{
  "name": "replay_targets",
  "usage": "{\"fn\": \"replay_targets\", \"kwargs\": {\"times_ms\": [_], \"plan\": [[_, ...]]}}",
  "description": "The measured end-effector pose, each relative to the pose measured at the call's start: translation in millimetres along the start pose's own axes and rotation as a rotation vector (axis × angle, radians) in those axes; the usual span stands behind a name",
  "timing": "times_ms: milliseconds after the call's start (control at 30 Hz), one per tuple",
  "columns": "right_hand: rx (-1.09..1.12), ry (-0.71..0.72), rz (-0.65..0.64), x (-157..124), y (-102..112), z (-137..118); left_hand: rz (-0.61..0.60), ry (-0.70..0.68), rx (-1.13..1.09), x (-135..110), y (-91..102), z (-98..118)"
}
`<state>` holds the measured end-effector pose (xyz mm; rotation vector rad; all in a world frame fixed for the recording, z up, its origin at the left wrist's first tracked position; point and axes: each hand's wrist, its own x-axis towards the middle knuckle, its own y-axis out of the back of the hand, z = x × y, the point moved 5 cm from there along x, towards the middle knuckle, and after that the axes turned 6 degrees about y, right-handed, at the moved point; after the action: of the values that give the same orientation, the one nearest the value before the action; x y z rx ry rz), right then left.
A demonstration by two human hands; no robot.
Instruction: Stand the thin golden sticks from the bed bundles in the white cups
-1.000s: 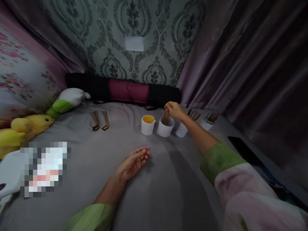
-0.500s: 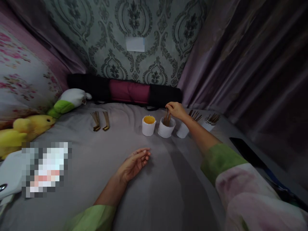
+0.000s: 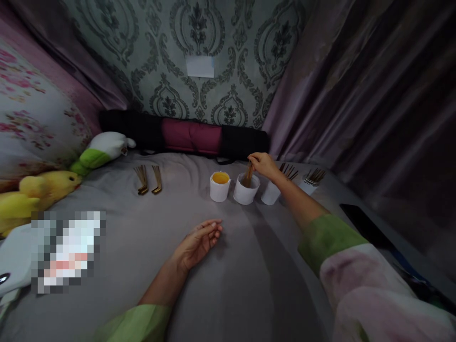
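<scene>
My right hand [image 3: 262, 164] reaches over a white cup [image 3: 245, 194], with its fingertips pinched on the upper ends of thin brown sticks [image 3: 247, 178]. The lower part of these sticks is inside the cup, and their exact kind is unclear. My left hand [image 3: 200, 243] rests on the grey sheet, palm turned inward, its fingers loosely curled and nothing visible in them. Left of that cup stands a white cup with a yellow inside [image 3: 219, 189]. Partly behind my right forearm is another white cup [image 3: 270, 194] holding dark sticks.
A jar of brown sticks [image 3: 313, 178] stands farther right, near a dark phone-like slab [image 3: 366, 225]. Two bundles of bent gold-brown sticks [image 3: 142, 180] lie at left. Behind is a black and maroon roll [image 3: 192, 135]. Plush toys [image 3: 53, 187] and a white device [image 3: 21, 251] are at left.
My right hand has shifted very slightly right, and the sticks in its fingers have tilted a little with it. The left hand has stayed in place.
</scene>
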<state>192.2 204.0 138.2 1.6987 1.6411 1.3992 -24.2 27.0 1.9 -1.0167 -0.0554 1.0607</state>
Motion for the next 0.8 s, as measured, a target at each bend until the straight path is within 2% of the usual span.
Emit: {"fn": "replay_targets", "kwargs": {"times_ms": [367,800], "plan": [[-0.047,0.002,-0.01,-2.0,2.6,-1.2,0.014,-0.002,0.0,-1.2,-0.4,0.0],[-0.034,0.016,0.041,-3.7,4.3,-6.0,0.021,-0.017,-0.031,-1.4,-0.3,1.0]]}}
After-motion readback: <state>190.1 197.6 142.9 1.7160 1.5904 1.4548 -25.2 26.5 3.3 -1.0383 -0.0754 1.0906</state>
